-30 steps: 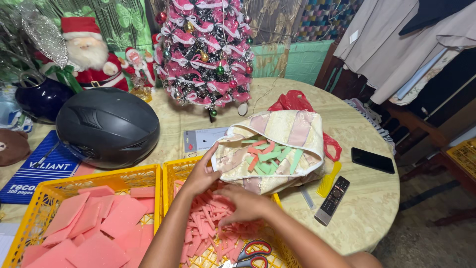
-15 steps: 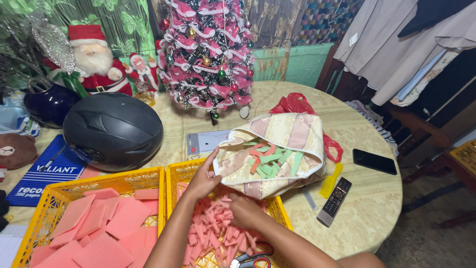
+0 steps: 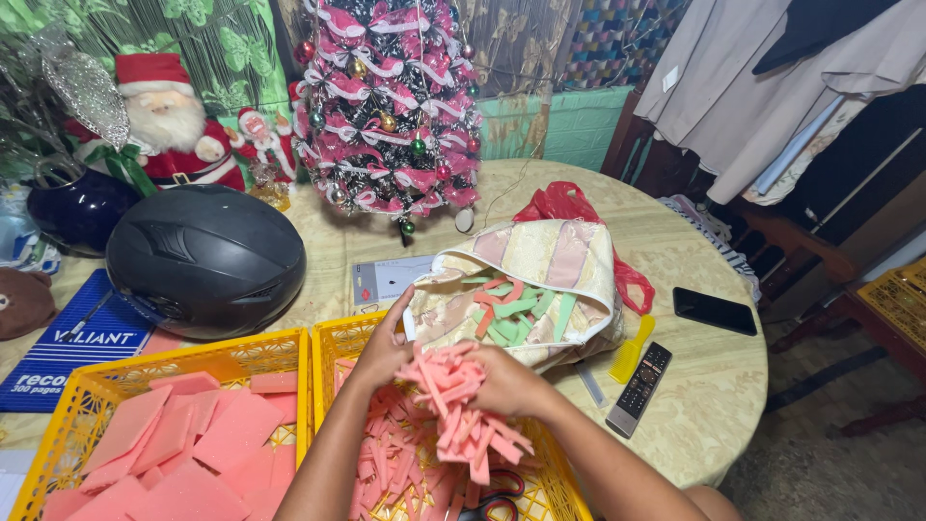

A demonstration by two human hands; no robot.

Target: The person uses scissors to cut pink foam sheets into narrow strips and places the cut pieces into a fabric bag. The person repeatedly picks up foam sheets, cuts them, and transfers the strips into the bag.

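From the head camera I am seeing my right hand point(image 3: 503, 383) closing its grip around a thick bunch of pink foam strips point(image 3: 463, 410), lifted clear of the loose strips lying in the yellow crate point(image 3: 333, 340) beneath it. Several strips are dangling below the fingers. Just left of that grip, my left hand point(image 3: 383, 349) is pinching the rim of a striped cloth bag point(image 3: 540, 270), fingers clamped on the fabric and holding the mouth open. The bag is sitting just beyond both hands, with green and pink strips showing inside it. Below the right hand, red-handled scissors point(image 3: 497, 505) are resting on the strips in the crate. Left of the left hand, a second yellow crate point(image 3: 116, 378) is holding larger pink foam sheets point(image 3: 207, 439). Right of the right hand, a remote control point(image 3: 639, 388) is lying on the bench point(image 3: 704, 386), and farther left a dark helmet point(image 3: 205, 259) is sitting beyond the crates.
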